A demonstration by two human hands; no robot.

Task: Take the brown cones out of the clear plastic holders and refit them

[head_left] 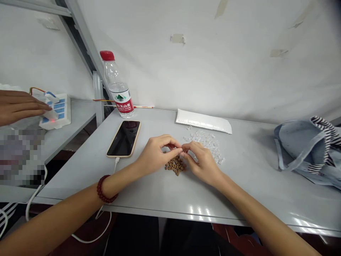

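A scuffed white wall (202, 64) with old tape patches (177, 38) rises behind a glossy grey counter (247, 199), beside a grey metal frame (86, 42).

This looks like a plain dormitory room or similar shared living space rather than a proper workshop. I'm seated at a long grey desk (255, 192) set against a white painted wall (202, 67) marked with yellowed scraps of old tape (177, 38). A slanted grey metal frame (85, 39), like a bunk-bed support, runs down at the corner. Everyday belongings share the desktop with my left hand (156, 154) and my right hand (202, 163): a black smartphone in a tan case (124, 138) on a white charging cable (115, 165), a red-capped plastic water bottle (117, 89), and a pale denim bag with striped lining (306, 149). Beside me, another person's hand (21, 106) reaches over a white power strip with blue switches (64, 115).
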